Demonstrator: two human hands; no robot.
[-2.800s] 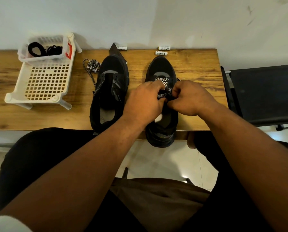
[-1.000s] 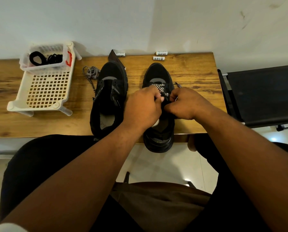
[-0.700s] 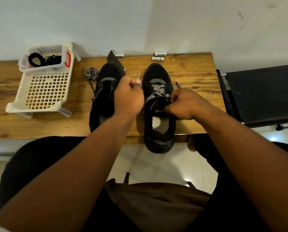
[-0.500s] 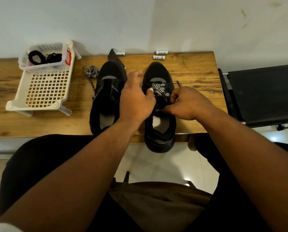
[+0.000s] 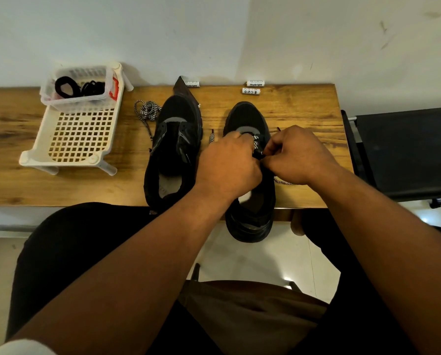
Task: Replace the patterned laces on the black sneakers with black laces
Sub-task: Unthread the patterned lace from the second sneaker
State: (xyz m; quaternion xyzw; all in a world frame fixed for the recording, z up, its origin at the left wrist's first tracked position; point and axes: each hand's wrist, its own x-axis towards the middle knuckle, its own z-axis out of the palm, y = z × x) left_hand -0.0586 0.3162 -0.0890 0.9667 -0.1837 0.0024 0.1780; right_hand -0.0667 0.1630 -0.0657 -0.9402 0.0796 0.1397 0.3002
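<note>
1. Head view, only one we've got. We see both hands over the right sneaker (image 5: 250,129), which sits on the wooden table (image 5: 304,111) w/ its heel hanging off the near edge.
2. Left hand (image 5: 227,165): fingers curled, knuckles up, working at the patterned lace (image 5: 256,143) around the mid eyelets. It seems to pinch the lace, but the fingertips are hidden so we can't tell exactly where.
3. Right hand (image 5: 297,155): fingers curled too, thumb & forefinger pinching the lace just beside the left hand. The two hands nearly touch.
4. A short bit of black-&-white lace shows between the hands; one loose end (image 5: 211,136) lies on the table between the shoes, another strand (image 5: 282,181) trails out under the right wrist.
5. Left sneaker (image 5: 176,147) stands just beside the right one, no lace in it, tongue open.
6. Removed patterned lace (image 5: 147,110) lies bunched on the table, left of that shoe's toe.
7. Black laces (image 5: 78,86) sit coiled in a small clear bin (image 5: 47,98), resting on the far end of a white slotted tray (image 5: 68,160), well apart from the shoes.
8. Three small white batteries at the wall edge, one (image 5: 255,83) reading "Heybright".
9. Dark chair (image 5: 406,149) to the table's right.
</note>
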